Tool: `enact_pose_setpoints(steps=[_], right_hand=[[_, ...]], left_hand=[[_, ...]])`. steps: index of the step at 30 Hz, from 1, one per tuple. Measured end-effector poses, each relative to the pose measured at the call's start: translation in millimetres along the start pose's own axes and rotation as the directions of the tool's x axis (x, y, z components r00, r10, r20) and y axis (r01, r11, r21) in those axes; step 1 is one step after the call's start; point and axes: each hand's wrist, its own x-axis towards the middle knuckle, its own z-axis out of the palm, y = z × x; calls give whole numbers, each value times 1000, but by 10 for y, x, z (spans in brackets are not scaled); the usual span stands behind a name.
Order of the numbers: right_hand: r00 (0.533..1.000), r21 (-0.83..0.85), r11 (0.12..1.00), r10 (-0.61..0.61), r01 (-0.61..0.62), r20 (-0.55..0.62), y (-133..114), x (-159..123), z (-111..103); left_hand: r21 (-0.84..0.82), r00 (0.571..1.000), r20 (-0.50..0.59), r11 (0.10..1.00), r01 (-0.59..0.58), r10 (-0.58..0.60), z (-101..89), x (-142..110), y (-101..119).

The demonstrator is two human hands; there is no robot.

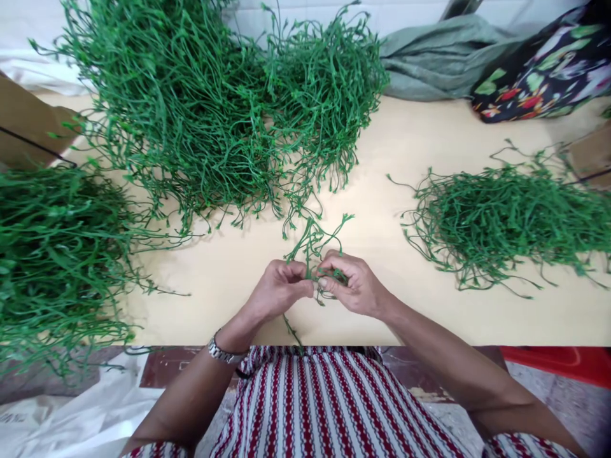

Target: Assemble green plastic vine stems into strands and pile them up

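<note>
Near the table's front edge, my left hand (282,287) and my right hand (352,284) meet, fingertips pinched close together. Between them is a green plastic stem (309,245) with thin forked branches that spread up and away from me. My left fingers pinch its lower part, and a thin tail of stem hangs below that hand toward the table edge. In my right hand, more green pieces show between thumb and fingers. The exact joint where the fingertips meet is hidden.
A tall heap of green stems (191,121) fills the back, with a smaller heap (329,89) beside it. Other piles lie at left (52,248) and right (506,219). Cardboard (33,124), grey-green cloth (439,57) and flowered fabric (539,70) border the beige table (382,191).
</note>
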Motion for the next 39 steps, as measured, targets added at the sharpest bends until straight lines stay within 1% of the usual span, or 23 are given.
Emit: enact_pose_setpoints(steps=[3, 6, 11, 15, 17, 19, 21, 23, 27, 31, 33, 36, 39], right_hand=[[995, -81, 992, -103, 102, -4, -3, 2, -10], [992, -117, 985, -127, 125, -8, 11, 11, -27], [998, -48, 998, -35, 38, 48, 20, 24, -50], [991, -20, 996, 89, -88, 104, -3, 28, -57], [982, -12, 990, 142, -142, 126, -12, 31, -62], [977, -19, 987, 161, -160, 141, -14, 31, -67], [979, -39, 990, 140, -135, 149, -12, 28, -65], [987, -74, 994, 94, -85, 132, -9, 18, -49], [998, -194, 980, -36, 45, 49, 6, -9, 15], [988, -285, 946, -148, 153, 38, 49, -36, 40], [985, -322, 931, -164, 170, 47, 58, -56, 26], [986, -399, 901, -162, 169, 51, 43, -94, -1], [979, -506, 840, -195, 193, 50, 44, -137, -16]], left_hand=[[-13, 998, 24, 998, 57, -56, -5, -14, 28], [-50, 996, -20, 995, 83, -84, 15, -19, 27], [-83, 991, -102, 993, 82, -91, 69, -21, -3], [-101, 986, -162, 994, 31, -47, 92, -33, -23], [-81, 986, -166, 997, 15, -28, 85, -42, -33], [-55, 992, -127, 998, 19, -25, 67, -51, -43], [-37, 997, -78, 999, 28, -31, 50, -60, -50], [-9, 998, -50, 1000, 28, -28, 45, -70, -50], [112, 997, -68, 993, -28, 35, 63, -80, -43], [271, 990, -86, 959, -83, 110, 64, -51, -79], [320, 987, -82, 941, -108, 141, 75, -35, -106], [342, 981, -67, 928, -150, 183, 128, -28, -132], [357, 977, -71, 920, -162, 200, 173, -21, -142]])
